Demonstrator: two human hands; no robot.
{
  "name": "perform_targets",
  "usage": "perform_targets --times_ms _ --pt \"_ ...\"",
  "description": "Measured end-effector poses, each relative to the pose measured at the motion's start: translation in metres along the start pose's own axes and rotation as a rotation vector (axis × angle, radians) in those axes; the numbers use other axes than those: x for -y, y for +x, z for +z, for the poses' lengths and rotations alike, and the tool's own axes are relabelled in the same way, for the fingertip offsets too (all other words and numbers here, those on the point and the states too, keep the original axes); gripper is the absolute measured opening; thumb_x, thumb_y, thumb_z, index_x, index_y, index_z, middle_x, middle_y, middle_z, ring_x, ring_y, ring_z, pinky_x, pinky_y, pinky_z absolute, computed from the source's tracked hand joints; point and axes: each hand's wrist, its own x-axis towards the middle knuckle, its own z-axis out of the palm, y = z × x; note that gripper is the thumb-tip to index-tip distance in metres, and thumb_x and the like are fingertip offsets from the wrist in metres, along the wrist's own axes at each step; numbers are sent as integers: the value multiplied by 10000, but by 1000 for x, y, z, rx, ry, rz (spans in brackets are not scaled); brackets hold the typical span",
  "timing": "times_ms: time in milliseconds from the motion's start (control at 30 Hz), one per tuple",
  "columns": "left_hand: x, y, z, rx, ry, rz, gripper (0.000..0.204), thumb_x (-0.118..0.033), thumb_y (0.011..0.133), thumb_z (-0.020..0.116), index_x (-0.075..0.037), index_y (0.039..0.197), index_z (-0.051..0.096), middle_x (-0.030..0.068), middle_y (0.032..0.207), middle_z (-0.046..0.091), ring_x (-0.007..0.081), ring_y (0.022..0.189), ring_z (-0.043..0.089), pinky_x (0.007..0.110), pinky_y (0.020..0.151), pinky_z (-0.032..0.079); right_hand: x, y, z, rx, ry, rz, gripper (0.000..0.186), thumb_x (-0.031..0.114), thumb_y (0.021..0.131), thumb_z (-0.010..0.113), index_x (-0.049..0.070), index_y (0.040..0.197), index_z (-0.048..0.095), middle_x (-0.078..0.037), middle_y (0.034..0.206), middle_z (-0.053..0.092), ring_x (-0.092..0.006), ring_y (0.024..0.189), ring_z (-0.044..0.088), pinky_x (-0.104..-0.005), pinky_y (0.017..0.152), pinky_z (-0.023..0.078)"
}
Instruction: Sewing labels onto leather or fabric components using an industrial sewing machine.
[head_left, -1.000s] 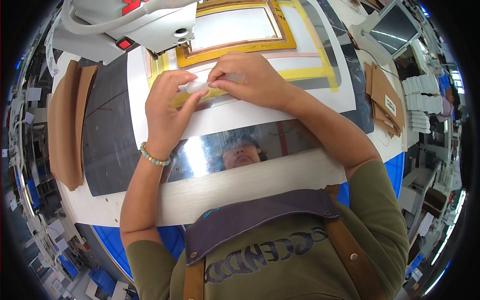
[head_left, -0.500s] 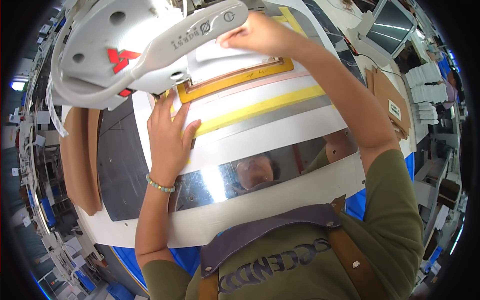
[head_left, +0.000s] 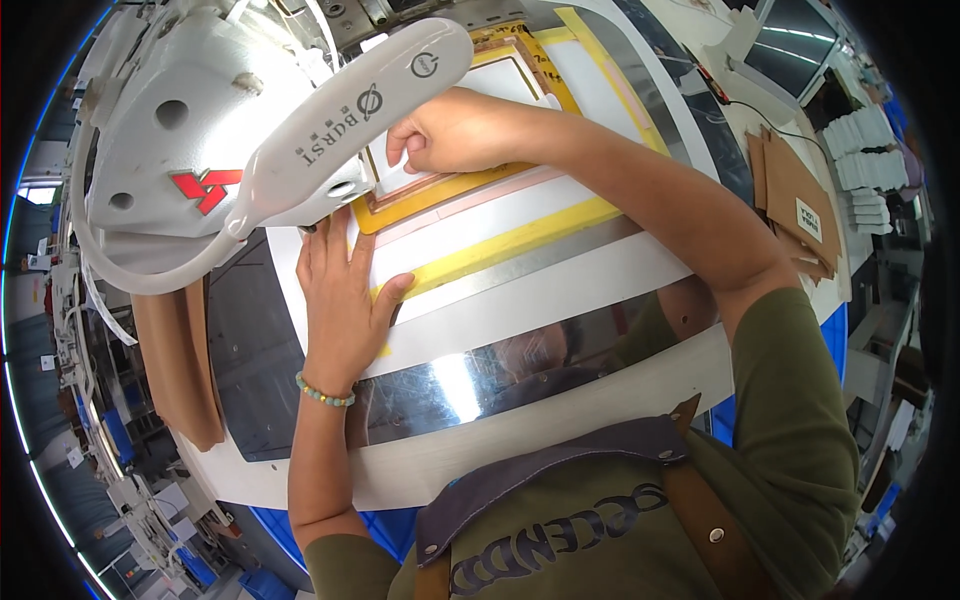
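My left hand point(head_left: 338, 295) lies open with fingers spread on the white sheet and yellow tape point(head_left: 505, 238) beside a yellow template frame point(head_left: 395, 213), its fingertips just under the machine head. My right hand point(head_left: 452, 135) is bent over the white area inside the frame, fingers curled down; what they hold, if anything, is hidden. The white machine head point(head_left: 180, 130) and its gooseneck lamp point(head_left: 335, 115) overhang the upper left, partly covering the frame. A metal plate point(head_left: 530, 345) lies along the near side.
Brown folded card point(head_left: 175, 360) lies at the left of the table. At the right are more brown cardboard pieces point(head_left: 785, 180), stacks of white items point(head_left: 860, 165), a dark-screened monitor point(head_left: 785, 55) and a cable. The table's pale front edge point(head_left: 610, 380) runs near my body.
My hands were together at a small white piece; the left then moved down flat beside the frame. My right went up to the frame's far part and has now come lower, fingers curled.
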Motion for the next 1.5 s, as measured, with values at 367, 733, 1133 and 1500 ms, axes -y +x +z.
perform_targets --times_ms 367,733,1133,1500 --pt "-2 1 1 0 15 -27 702 -525 1086 518 -16 1568 524 269 1706 349 448 1594 275 556 1272 189 -3 -2 -9 48 -40 -4 321 246 907 786 79 1182 792 -147 1197 781 -294 1112 733 -410 968 569" --pt "3 -3 9 -33 54 -28 687 -527 1105 476 -21 1566 535 246 1709 363 418 1612 262 558 1278 181 -32 -47 -89 86 -159 147 169 136 933 740 61 1083 765 20 741 655 -90 699 588 -287 670 459" --pt "0 -2 9 -59 23 -30 717 -580 1092 504 -99 1625 501 231 1704 376 421 1600 284 578 1278 195 -24 -72 -77 42 -377 204 159 75 922 728 66 1080 749 -17 698 624 -155 681 598 -347 687 475" --pt "3 -3 12 -74 43 -22 710 -575 1094 504 -76 1600 527 231 1695 390 420 1597 289 576 1276 202 -25 -64 -78 104 -442 207 185 51 882 677 79 1056 731 -24 748 644 -171 716 612 -354 694 473"
